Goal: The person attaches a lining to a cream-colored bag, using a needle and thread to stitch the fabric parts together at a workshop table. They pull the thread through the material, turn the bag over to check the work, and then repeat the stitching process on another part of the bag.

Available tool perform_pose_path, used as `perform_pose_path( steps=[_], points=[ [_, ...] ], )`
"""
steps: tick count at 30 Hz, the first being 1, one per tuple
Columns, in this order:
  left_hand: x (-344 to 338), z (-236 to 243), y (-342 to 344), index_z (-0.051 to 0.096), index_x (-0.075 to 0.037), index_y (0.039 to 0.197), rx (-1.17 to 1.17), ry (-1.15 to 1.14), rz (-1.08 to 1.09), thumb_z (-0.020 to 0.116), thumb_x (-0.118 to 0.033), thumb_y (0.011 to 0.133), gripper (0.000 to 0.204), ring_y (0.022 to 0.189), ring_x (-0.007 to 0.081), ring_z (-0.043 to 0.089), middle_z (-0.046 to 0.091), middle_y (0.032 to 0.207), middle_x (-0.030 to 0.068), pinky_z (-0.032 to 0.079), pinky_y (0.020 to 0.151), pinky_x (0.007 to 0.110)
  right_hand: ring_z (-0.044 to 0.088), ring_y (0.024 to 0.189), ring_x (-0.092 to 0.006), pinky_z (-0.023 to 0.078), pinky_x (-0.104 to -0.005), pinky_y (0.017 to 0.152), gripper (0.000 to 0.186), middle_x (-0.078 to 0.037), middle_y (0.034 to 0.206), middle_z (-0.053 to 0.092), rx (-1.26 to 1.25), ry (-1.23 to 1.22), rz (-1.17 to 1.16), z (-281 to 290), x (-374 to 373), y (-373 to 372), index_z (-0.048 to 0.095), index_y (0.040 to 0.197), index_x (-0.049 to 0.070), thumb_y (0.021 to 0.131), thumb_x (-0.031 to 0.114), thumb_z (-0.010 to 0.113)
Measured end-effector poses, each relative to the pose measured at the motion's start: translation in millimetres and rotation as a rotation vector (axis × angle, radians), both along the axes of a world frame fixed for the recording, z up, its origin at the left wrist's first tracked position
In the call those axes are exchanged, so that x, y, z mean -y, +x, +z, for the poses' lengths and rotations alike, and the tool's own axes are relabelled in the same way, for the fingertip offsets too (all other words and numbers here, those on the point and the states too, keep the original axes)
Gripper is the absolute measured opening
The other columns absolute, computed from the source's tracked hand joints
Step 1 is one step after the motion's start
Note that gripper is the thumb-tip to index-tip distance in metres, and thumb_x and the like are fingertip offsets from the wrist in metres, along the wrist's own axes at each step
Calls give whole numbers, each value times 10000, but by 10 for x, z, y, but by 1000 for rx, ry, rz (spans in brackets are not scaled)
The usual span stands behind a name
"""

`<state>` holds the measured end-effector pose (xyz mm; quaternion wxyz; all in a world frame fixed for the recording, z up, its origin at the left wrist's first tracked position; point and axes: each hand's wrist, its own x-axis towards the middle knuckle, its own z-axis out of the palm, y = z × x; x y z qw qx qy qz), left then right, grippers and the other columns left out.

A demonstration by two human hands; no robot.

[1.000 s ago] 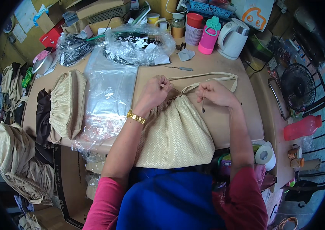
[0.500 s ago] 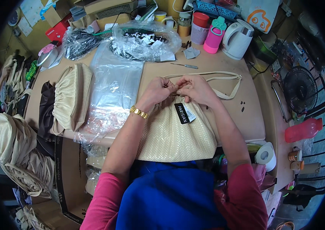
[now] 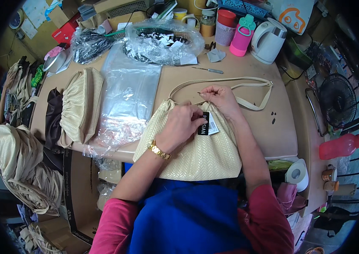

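Note:
A cream woven handbag (image 3: 196, 156) with a gathered top lies at the table's front edge, against my blue apron. Its long strap (image 3: 247, 84) loops out behind it to the right. My left hand (image 3: 183, 122), gold watch on the wrist, rests over the bag's front. Its fingertips pinch the left edge of a black hang tag (image 3: 203, 123); a white label (image 3: 213, 126) shows behind the tag. At the bag's top edge my right hand (image 3: 221, 100) is closed in a pinch. A thin dark tip juts from those fingers, too small to identify.
Left of the clear plastic bags (image 3: 128, 93) stands another cream handbag (image 3: 82, 106). Behind are a plastic-wrapped heap of tags (image 3: 166, 42), a small pointed tool (image 3: 208, 70), a pink bottle (image 3: 241, 38) and a white kettle (image 3: 268, 41). More bags (image 3: 18, 152) hang at left.
My left hand has come down from the bag's top edge to the black tag. My right hand stays at the top, now apart from the left. The strap's left side shows more.

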<state>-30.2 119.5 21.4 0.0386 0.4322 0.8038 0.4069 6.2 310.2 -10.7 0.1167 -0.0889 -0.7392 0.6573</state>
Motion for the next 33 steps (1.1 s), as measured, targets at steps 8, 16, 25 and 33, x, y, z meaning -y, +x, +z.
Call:
perform_pose_path(
  steps=[8, 16, 25, 33],
  points=[
    [2, -172, 2, 742, -54, 960, 97, 54, 21, 751, -120, 778, 194, 674, 240, 638, 631, 754, 116, 506, 672, 359, 553, 736, -31, 459, -206, 680, 131, 20, 811, 664, -41, -58, -2, -67, -16, 40, 711, 916, 1, 852, 114, 735],
    [-71, -193, -38, 734, -54, 1004, 83, 30, 47, 758, -158, 792, 237, 659, 199, 610, 609, 754, 86, 483, 642, 344, 544, 714, -21, 455, -201, 666, 98, 31, 788, 651, 17, -59, 25, 0, 1, 107, 697, 913, 4, 868, 90, 705],
    [-122, -116, 74, 745, -51, 955, 118, 72, 33, 766, -149, 780, 201, 663, 175, 610, 619, 780, 72, 482, 617, 314, 467, 707, -21, 387, -199, 647, 86, 61, 770, 587, 17, 30, 13, -152, -81, 77, 659, 865, 29, 874, 105, 698],
    [-222, -233, -28, 732, -31, 901, -39, 118, 54, 737, -134, 827, 127, 641, 146, 603, 642, 739, 29, 481, 608, 288, 468, 705, -19, 382, -195, 635, 64, 55, 762, 586, -5, 6, 1, -125, -48, 67, 658, 862, 21, 875, 78, 684]
  ],
)
